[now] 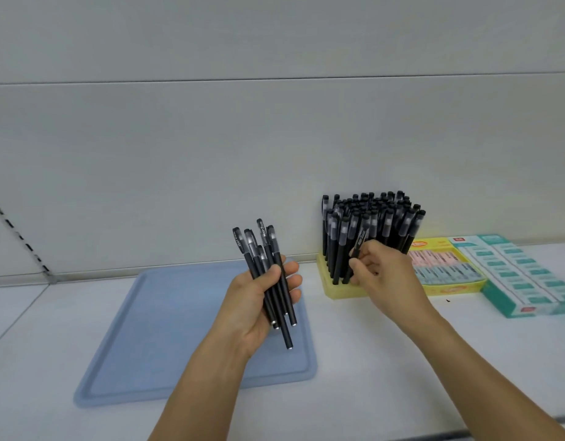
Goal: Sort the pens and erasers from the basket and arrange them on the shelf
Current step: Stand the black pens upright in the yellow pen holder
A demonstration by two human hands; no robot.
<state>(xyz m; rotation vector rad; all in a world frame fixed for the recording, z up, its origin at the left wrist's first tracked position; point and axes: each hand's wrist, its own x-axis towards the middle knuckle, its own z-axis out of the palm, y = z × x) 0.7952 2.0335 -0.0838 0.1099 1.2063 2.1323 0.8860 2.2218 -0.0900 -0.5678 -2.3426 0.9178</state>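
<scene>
Presently, approx. five capped pens (268, 275) are gripped as a bundle in the left hand (258, 300) over the blue tray (141, 345), while one pen (359, 246), pinched by the right hand (386, 275), should be kept upright and seated in a free slot of the yellow holder (338, 289), w/o neighbours being knocked.

Shop: slotted shelf (402, 361), boxed erasers (516, 275), pens (370, 230).
</scene>
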